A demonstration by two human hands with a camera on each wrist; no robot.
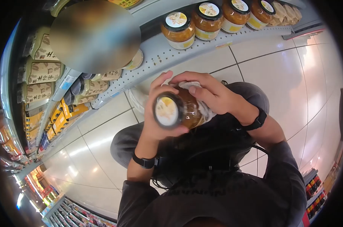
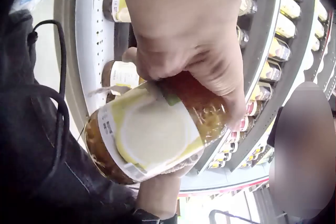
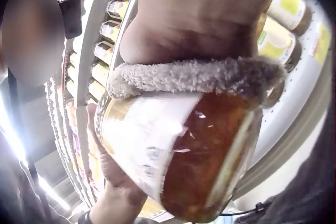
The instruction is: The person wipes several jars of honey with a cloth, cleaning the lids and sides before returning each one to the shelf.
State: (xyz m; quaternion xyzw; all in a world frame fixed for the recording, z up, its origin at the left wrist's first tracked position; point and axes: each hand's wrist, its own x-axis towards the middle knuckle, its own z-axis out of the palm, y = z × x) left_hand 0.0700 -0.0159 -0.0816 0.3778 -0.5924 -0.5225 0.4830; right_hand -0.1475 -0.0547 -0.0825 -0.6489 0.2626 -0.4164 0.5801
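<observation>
A glass jar (image 1: pixel 191 115) of amber-brown preserve, with a black-rimmed lid (image 1: pixel 166 111), is held tilted over the person's lap. The left hand (image 1: pixel 152 129) grips it near the lid end, thumb and fingers around it. From the other side, the right hand (image 1: pixel 218 97) holds a grey-white fluffy cloth (image 1: pixel 205 112) against the jar. In the right wrist view the cloth (image 3: pixel 194 78) lies between that hand's palm and the glass. A white and yellow label (image 2: pixel 155 132) faces the left wrist camera.
Similar jars (image 1: pixel 178 32) stand in a row on a perforated grey shelf (image 1: pixel 156 58) in front. Packets and jars with tan labels (image 1: pixel 44 72) fill shelves at the left. Pale floor tiles (image 1: pixel 281 75) surround the person's bent knees.
</observation>
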